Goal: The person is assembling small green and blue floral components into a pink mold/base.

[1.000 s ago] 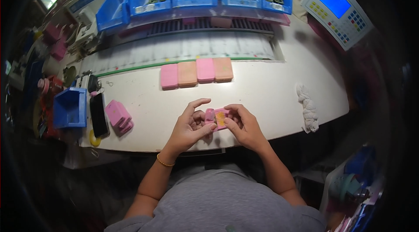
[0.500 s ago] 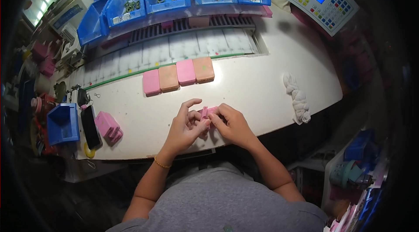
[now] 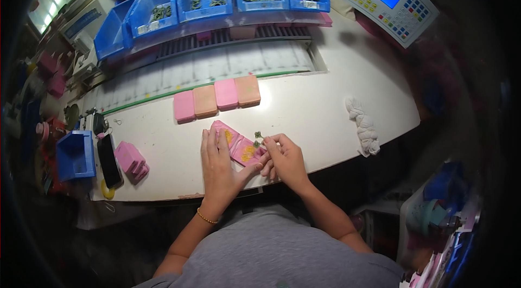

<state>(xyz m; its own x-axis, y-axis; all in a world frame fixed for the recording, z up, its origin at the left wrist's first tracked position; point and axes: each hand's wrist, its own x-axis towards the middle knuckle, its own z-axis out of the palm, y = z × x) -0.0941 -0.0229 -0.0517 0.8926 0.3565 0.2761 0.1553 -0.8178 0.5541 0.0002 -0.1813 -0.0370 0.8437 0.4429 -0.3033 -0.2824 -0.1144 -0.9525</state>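
Observation:
A pink rubber mold [image 3: 236, 142] lies spread open near the table's front edge, with yellow patterned patches on its inner faces. My left hand [image 3: 221, 173] holds it, its long fingers laid over the far-left half and its thumb along the near edge. Beside the mold's right end, my right hand [image 3: 287, 162] pinches a small green wax piece [image 3: 258, 140] with looped, flower-like ends between thumb and forefinger. Part of that piece is hidden by the fingertips. Other fingers of the right hand curl under, close to the mold's right end.
Beyond my hands stands a row of pink and tan blocks [image 3: 205, 100]. Blue bins [image 3: 205, 11] with green pieces line the back. At left sit a blue bin [image 3: 76, 155], a phone [image 3: 110, 162] and pink blocks [image 3: 131, 159]; at right, a twisted white cloth [image 3: 362, 127] and a control panel [image 3: 388, 0].
The pink mold has gone from folded up between my fingers to spread open. My left hand has flattened over it, and the green wax piece now shows at my right fingertips.

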